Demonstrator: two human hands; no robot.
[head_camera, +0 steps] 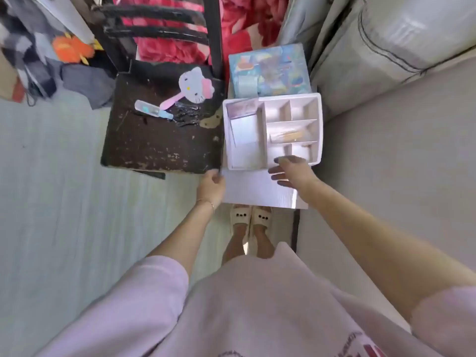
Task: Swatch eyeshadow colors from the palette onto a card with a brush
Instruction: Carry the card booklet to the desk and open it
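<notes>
two hands: left hand [210,188] grips the chair seat [164,140] edge, right hand [289,172] spread over organizer [271,132].

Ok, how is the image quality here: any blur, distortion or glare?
Head view: strong wide-angle bending at the edges; the whole frame is soft, and the right hand over the white organizer tray looks motion-blurred; lighting is even daylight, no harsh glare, and the items inside the tray stay indistinct.
</notes>
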